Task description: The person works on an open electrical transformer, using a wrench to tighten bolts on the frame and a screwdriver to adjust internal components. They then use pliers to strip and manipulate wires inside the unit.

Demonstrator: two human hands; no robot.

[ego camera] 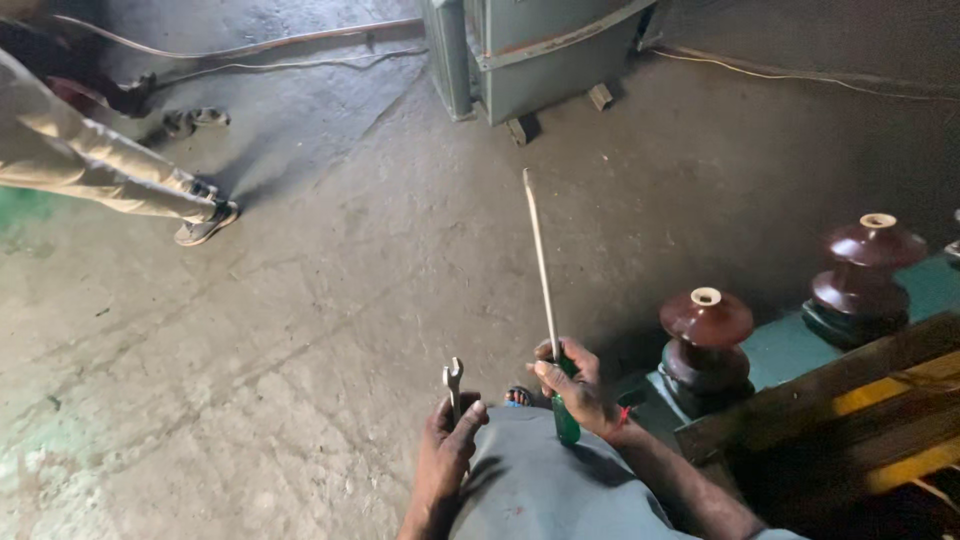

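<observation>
Grey-trousered knee (pixel 540 490) is filling the bottom of the view, both hands resting against it. Left hand (pixel 447 440) is closing around the lower shank of a small open-end spanner (pixel 453 383), holding it upright with the jaw end up. Right hand (pixel 575 385) is gripping the green handle of a long screwdriver (pixel 545 290), whose thin shaft is pointing up and away from the hands, tilting slightly left. Just right of the right hand, two brown porcelain insulators (pixel 705 345) are standing on a teal metal top (pixel 800 345), a wooden plank (pixel 820 395) lying along its near edge. Well beyond the hands, a grey metal cabinet (pixel 540 55) is sitting on the concrete floor (pixel 330 300). Far left of the left hand, another person's leg (pixel 95 165) and sandalled foot are showing.
</observation>
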